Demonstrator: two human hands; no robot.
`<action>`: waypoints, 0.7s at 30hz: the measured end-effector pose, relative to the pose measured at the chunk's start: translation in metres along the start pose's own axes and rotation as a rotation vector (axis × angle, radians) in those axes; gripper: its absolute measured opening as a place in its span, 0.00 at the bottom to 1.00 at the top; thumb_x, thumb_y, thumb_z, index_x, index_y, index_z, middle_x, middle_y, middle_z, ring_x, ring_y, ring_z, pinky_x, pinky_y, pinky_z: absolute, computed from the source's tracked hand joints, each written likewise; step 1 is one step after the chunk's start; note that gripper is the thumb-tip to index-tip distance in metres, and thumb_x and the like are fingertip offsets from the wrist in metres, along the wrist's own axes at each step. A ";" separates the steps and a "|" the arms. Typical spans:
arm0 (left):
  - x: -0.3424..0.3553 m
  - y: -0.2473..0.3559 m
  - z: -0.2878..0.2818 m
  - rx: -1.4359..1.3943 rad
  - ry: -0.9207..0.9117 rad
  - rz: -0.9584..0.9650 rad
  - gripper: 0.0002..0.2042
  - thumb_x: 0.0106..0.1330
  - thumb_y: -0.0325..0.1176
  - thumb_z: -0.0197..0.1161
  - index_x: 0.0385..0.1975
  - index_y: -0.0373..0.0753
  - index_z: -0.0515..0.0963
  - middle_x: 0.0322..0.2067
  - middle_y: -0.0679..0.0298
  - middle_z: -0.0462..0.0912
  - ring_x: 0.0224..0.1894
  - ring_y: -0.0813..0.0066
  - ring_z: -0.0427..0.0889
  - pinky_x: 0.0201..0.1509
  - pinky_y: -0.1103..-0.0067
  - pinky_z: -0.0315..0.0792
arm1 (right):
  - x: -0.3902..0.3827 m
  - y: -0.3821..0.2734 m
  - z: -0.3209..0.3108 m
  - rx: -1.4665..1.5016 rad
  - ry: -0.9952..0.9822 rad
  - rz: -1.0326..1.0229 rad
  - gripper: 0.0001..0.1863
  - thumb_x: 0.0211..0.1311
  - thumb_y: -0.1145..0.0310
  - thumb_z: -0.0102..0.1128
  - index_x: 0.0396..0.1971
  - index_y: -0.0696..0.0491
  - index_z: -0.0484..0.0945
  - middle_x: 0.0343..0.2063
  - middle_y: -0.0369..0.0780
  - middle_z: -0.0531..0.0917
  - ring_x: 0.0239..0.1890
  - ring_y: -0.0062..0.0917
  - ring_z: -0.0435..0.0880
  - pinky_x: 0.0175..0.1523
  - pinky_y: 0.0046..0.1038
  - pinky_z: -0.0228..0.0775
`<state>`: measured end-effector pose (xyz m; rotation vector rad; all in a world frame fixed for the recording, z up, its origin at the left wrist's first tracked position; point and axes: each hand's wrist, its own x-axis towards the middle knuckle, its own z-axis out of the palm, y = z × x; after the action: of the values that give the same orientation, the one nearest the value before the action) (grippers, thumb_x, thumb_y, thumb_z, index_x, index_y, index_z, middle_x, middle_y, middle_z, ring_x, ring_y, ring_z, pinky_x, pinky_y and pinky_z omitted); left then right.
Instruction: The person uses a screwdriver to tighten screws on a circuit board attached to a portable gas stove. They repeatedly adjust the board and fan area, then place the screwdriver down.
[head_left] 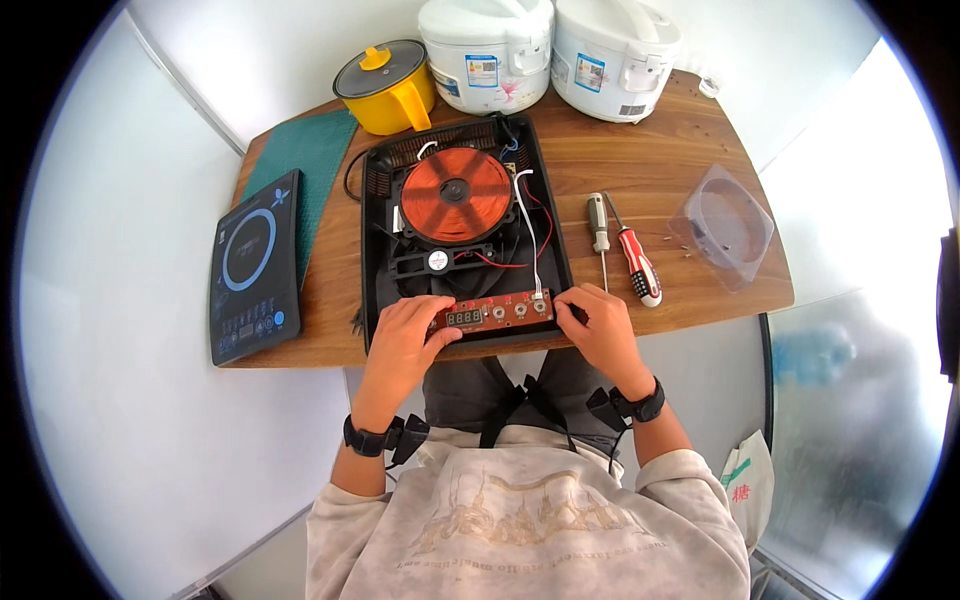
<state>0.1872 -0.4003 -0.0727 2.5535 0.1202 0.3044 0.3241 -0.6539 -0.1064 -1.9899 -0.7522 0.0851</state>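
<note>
**Both hands on the control board at the front edge of the opened cooker**

Nearest the camera I note a pale printed sweatshirt (520, 520) and two forearms, each with a black wrist strap, reaching up to the table edge. Left hand (405, 335) lies curled over the left end of the narrow red-brown circuit board with a small digit display (492, 314), thumb under the board's front edge and fingers on top, so it has hold of that end. Right hand (597, 325) pinches the board's right end with fingers bent; both hands are partly closed, neither flat. I judge the two-ended hold keeps the board level while its white lead (527, 225) and red lead (497, 262) stay attached.

Board position: at the near rim of the open black plastic cooker housing (372, 240), just below the round copper-coloured coil (456, 190) and the black fan (437, 262).

Set aside, apparently to clear the work: black glass top panel with a blue ring (255, 265) left of the housing, overhanging the wooden table (640, 150); grey-handled screwdriver (598, 225) and red-handled screwdriver (640, 265) just beside each other within right-hand reach; clear plastic tray (725, 225) further right. Yellow lidded pot (388, 88) and two white rice cookers (545, 45) stand well back.
</note>
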 end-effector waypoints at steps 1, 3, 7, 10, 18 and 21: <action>-0.001 0.000 0.001 0.010 0.005 0.007 0.19 0.62 0.37 0.74 0.51 0.39 0.82 0.48 0.61 0.86 0.53 0.58 0.81 0.61 0.66 0.70 | 0.000 0.000 -0.001 0.006 -0.001 -0.010 0.02 0.62 0.74 0.65 0.33 0.56 0.83 0.26 0.44 0.79 0.27 0.42 0.80 0.33 0.38 0.71; -0.002 -0.003 0.002 0.030 0.012 0.022 0.18 0.64 0.39 0.72 0.51 0.40 0.82 0.48 0.63 0.86 0.53 0.60 0.81 0.62 0.66 0.69 | 0.000 0.001 -0.001 0.018 0.000 -0.030 0.02 0.62 0.74 0.65 0.34 0.56 0.83 0.26 0.44 0.79 0.28 0.42 0.80 0.33 0.38 0.71; -0.005 0.004 -0.001 0.019 -0.038 0.007 0.19 0.62 0.38 0.73 0.52 0.40 0.82 0.49 0.62 0.86 0.51 0.59 0.82 0.60 0.66 0.71 | -0.006 0.004 -0.006 -0.020 0.007 -0.066 0.03 0.63 0.73 0.64 0.36 0.56 0.83 0.27 0.44 0.79 0.29 0.43 0.81 0.34 0.38 0.72; -0.005 0.008 0.006 0.049 -0.009 0.008 0.20 0.60 0.36 0.74 0.52 0.40 0.82 0.49 0.61 0.86 0.51 0.57 0.82 0.59 0.66 0.72 | -0.007 0.008 -0.008 -0.023 0.024 -0.076 0.04 0.65 0.73 0.64 0.37 0.56 0.83 0.27 0.44 0.79 0.28 0.41 0.80 0.34 0.37 0.72; -0.007 0.000 0.017 0.077 0.087 0.031 0.20 0.61 0.39 0.75 0.51 0.41 0.83 0.48 0.65 0.87 0.49 0.62 0.83 0.57 0.68 0.72 | -0.006 -0.006 -0.025 -0.138 0.099 -0.005 0.10 0.67 0.67 0.66 0.46 0.50 0.83 0.30 0.42 0.80 0.31 0.41 0.83 0.36 0.38 0.75; -0.007 0.001 0.018 0.049 0.117 0.050 0.19 0.60 0.39 0.76 0.51 0.41 0.84 0.48 0.66 0.87 0.49 0.63 0.83 0.56 0.68 0.73 | -0.010 0.015 -0.032 -0.302 0.181 0.016 0.11 0.67 0.67 0.64 0.48 0.50 0.81 0.31 0.41 0.80 0.31 0.40 0.84 0.35 0.39 0.76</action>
<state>0.1847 -0.4111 -0.0883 2.5893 0.1086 0.4764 0.3345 -0.6890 -0.1039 -2.2531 -0.6611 -0.2087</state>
